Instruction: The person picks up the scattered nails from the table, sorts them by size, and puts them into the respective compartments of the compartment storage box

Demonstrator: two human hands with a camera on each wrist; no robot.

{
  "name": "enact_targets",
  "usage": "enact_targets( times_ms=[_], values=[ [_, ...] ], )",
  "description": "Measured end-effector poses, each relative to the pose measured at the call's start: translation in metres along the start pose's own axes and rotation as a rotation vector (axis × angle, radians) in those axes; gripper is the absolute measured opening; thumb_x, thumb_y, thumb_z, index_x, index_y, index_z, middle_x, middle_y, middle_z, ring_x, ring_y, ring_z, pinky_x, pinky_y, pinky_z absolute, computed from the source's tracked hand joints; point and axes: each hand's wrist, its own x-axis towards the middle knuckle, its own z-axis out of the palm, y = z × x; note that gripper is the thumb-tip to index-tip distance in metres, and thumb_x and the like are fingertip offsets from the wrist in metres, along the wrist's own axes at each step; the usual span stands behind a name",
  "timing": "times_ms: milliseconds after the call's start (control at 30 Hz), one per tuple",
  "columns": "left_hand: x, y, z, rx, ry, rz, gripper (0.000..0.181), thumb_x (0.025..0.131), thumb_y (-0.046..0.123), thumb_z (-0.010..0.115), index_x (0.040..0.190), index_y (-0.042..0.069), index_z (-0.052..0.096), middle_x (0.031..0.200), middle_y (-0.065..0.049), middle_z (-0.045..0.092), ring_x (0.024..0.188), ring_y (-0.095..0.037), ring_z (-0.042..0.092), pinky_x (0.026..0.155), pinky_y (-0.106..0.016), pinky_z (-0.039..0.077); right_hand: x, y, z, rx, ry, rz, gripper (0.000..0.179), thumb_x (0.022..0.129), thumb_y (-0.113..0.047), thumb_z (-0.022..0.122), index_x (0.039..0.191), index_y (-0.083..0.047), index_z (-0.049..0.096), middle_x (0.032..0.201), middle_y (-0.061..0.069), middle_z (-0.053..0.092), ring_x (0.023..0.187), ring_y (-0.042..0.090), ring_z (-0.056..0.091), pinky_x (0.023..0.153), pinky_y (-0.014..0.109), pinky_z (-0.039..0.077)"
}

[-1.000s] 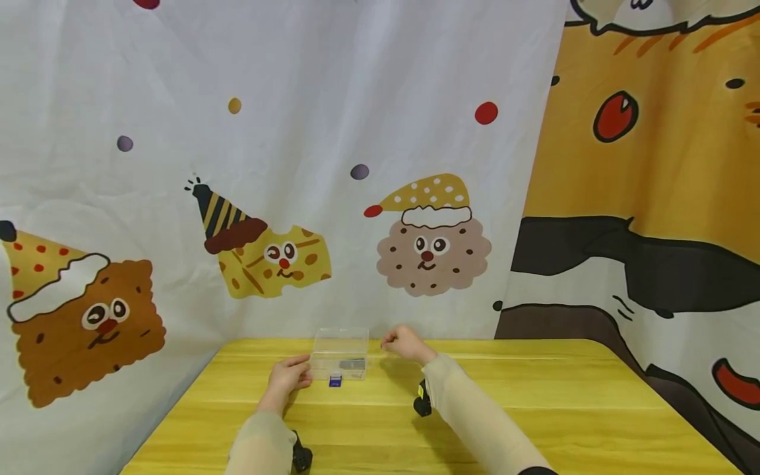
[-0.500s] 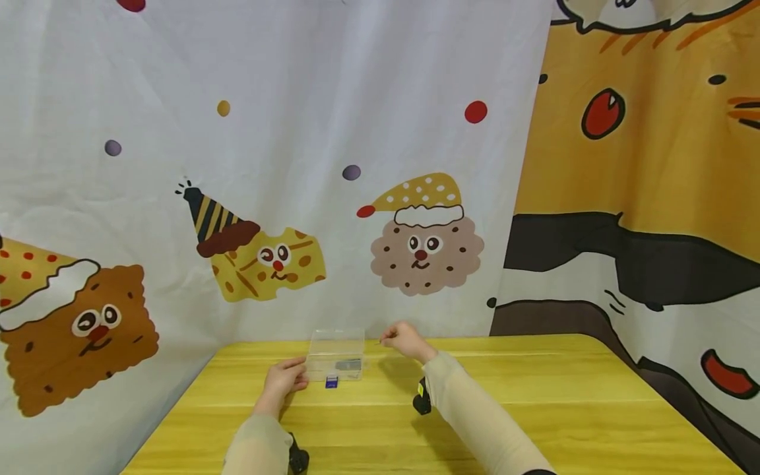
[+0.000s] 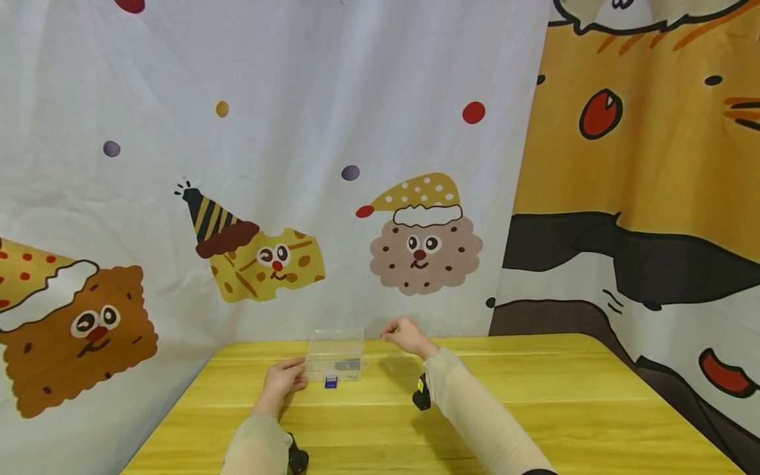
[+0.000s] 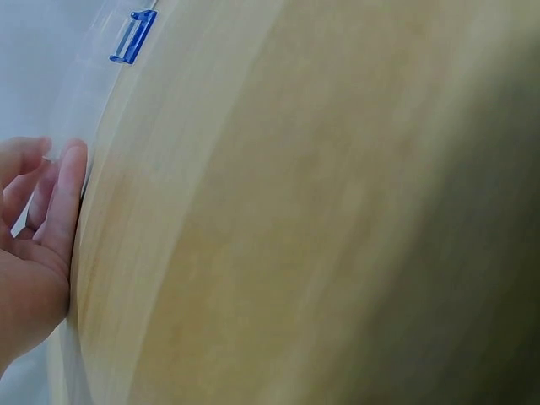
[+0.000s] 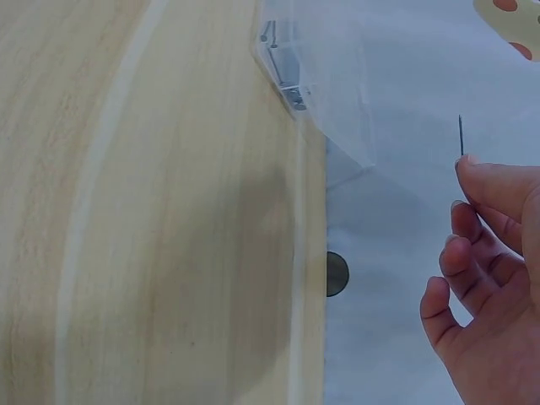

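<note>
A clear plastic box (image 3: pixel 317 374) with a blue latch (image 3: pixel 330 382) stands at the far side of the table, its clear lid (image 3: pixel 336 343) raised at the back. My left hand (image 3: pixel 284 379) rests against the box's left side, fingers extended; the left wrist view shows the fingertips (image 4: pixel 74 152) right at the box wall. To the right of the box, my right hand (image 3: pixel 408 336) is held above the table. Its thumb and index finger pinch a thin dark nail (image 5: pixel 461 137) pointing upward in the right wrist view, while the other fingers curl loosely below.
Several small metal pieces (image 5: pixel 291 72) lie inside the box. The wooden table (image 3: pixel 475 409) ends just behind it at a white cartoon curtain (image 3: pixel 297 132). Black wrist cameras hang under both sleeves.
The head view has turned slightly right. My right hand has drifted a little up and away from the box, still pinching the nail. The left hand stays against the box.
</note>
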Motion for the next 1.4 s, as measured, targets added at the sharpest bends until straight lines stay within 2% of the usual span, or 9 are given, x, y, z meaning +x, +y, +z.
enact_targets(
  times_ms=[67,333,533,767,867,1133,1400],
  values=[
    [-0.001,0.0,0.0,0.002,0.0,-0.004,0.039,0.095,0.001,0.056,0.13,-0.016,0.051,0.078,-0.016,0.065,0.062,-0.017,0.065,0.06,-0.029,0.06,0.002,0.0,0.0,0.002,-0.004,0.009,0.015,0.095,-0.01,0.061,0.098,-0.002,0.073,0.094,0.005,0.069,0.086,0.021,0.063,0.074,0.035,0.055],
    [0.001,-0.005,-0.003,0.016,0.003,-0.008,0.038,0.096,0.001,0.055,0.129,-0.016,0.051,0.08,-0.017,0.064,0.063,-0.017,0.065,0.06,-0.028,0.059,0.007,-0.012,0.0,0.019,0.002,0.001,0.014,0.094,-0.007,0.061,0.097,0.001,0.072,0.092,0.008,0.068,0.092,0.037,0.063,0.073,0.036,0.056],
    [0.002,-0.004,-0.003,0.011,0.013,0.001,0.038,0.095,0.001,0.056,0.128,-0.017,0.052,0.078,-0.016,0.064,0.062,-0.016,0.065,0.059,-0.027,0.059,0.011,-0.017,0.0,0.001,-0.002,-0.01,0.014,0.094,-0.008,0.062,0.098,0.001,0.072,0.092,0.007,0.068,0.087,0.032,0.064,0.07,0.034,0.055],
    [0.0,-0.002,-0.003,0.011,0.012,0.004,0.037,0.095,0.0,0.055,0.128,-0.017,0.052,0.078,-0.016,0.064,0.062,-0.017,0.065,0.06,-0.028,0.059,0.014,-0.014,0.004,0.005,0.008,-0.006,0.014,0.094,-0.008,0.062,0.096,0.0,0.073,0.089,0.005,0.067,0.076,0.018,0.057,0.066,0.031,0.051],
    [-0.002,0.0,-0.002,0.01,0.002,0.011,0.037,0.095,0.0,0.055,0.127,-0.018,0.051,0.078,-0.017,0.064,0.063,-0.017,0.065,0.06,-0.028,0.06,0.015,-0.011,0.01,0.014,0.013,-0.009,0.013,0.093,-0.007,0.062,0.096,0.001,0.073,0.09,0.004,0.067,0.077,0.014,0.057,0.068,0.031,0.052],
    [-0.002,0.0,-0.002,0.012,-0.003,0.01,0.037,0.096,0.001,0.056,0.127,-0.018,0.051,0.081,-0.019,0.065,0.064,-0.017,0.066,0.061,-0.029,0.06,0.014,-0.015,0.025,0.015,-0.001,0.007,0.015,0.094,-0.008,0.062,0.099,0.001,0.073,0.097,0.007,0.068,0.088,0.021,0.062,0.076,0.038,0.055],
    [-0.001,0.001,0.0,0.005,0.005,0.012,0.036,0.095,0.0,0.055,0.126,-0.018,0.052,0.08,-0.019,0.064,0.063,-0.017,0.065,0.06,-0.028,0.059,0.019,-0.015,0.033,0.024,-0.025,-0.01,0.017,0.094,-0.007,0.061,0.099,0.004,0.073,0.099,0.007,0.068,0.089,0.018,0.06,0.077,0.036,0.054]
  ],
)
